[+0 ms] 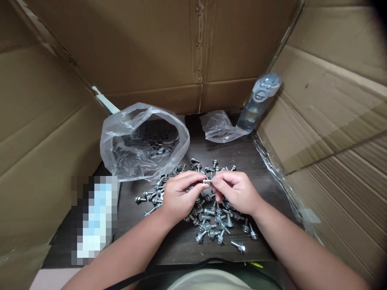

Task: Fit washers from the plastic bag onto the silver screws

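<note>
Between my two hands is a small silvery bolt (207,181), held level above a spread of similar bolts. My left hand (183,194) pinches its head end between thumb and fingers. From the other side, my right hand (236,189) has its thumb and fingertips closed on the shank end. Below and around both hands lie many loose hex-head bolts (220,219) with washers, pointing every way on the dark tabletop (136,237). My hands hide part of the pile. One bolt (238,246) lies apart near the front edge.
An opened clear plastic bag (145,173) with small dark pieces showing inside stands at the back left. Behind the pile are a smaller crumpled bag (219,129) and a water bottle (256,104). Cardboard walls (151,52) enclose the table. A blurred-out light blue item (96,217) lies left.
</note>
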{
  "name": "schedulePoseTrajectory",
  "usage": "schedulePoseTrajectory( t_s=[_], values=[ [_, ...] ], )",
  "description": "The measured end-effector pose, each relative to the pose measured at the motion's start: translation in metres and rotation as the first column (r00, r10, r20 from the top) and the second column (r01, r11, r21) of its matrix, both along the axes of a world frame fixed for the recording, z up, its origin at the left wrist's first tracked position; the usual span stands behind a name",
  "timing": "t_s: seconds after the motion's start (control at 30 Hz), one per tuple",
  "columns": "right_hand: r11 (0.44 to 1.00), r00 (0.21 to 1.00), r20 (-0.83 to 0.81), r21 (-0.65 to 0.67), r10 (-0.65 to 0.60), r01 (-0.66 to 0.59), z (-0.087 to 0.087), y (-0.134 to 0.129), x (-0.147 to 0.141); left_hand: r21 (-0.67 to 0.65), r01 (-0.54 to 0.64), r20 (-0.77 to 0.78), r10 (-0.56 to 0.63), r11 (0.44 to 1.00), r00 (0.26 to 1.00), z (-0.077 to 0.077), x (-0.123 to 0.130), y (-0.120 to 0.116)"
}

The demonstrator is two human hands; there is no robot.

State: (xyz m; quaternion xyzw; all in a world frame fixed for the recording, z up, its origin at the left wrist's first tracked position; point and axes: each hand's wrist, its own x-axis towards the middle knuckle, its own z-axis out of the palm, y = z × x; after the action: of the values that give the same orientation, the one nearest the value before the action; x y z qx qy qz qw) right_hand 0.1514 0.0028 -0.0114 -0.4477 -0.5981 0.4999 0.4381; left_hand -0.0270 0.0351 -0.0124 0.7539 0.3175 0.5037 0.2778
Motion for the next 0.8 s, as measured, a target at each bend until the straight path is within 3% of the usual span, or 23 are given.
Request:
schedulePoseTrajectory(
  t_s=[0.13,0.3,0.43,0.63,0.8],
  values=[
    [0.996,0.999,-0.051,-0.087,-0.020,0.016,-0.0034,0.0017,0.0029,0.004,-0.007,0.004,0.007,1.000,1.000,-0.0010,0.0004,-0.0002],
    [1.000,0.975,-0.222,0.005,-0.008,0.010,-0.0011,0.0005,0.0023,-0.035,-0.021,0.032,0.022,0.999,0.999,-0.0020,0.0008,-0.0013],
    [0.999,0.985,-0.166,0.000,-0.041,0.041,0.0028,-0.0015,0.0010,-0.026,-0.003,0.032,0.004,1.000,0.999,-0.0015,0.0024,-0.0026],
    [0.996,0.999,0.041,-0.078,-0.028,0.032,0.0032,0.0003,0.0038,0.049,0.027,-0.038,-0.025,0.998,0.999,-0.0017,0.0039,-0.0031],
    [0.997,0.995,-0.087,-0.070,-0.050,0.044,-0.0007,0.0015,0.0071,-0.002,-0.047,-0.015,0.047,0.999,0.999,-0.0023,0.0039,-0.0011]
  ],
)
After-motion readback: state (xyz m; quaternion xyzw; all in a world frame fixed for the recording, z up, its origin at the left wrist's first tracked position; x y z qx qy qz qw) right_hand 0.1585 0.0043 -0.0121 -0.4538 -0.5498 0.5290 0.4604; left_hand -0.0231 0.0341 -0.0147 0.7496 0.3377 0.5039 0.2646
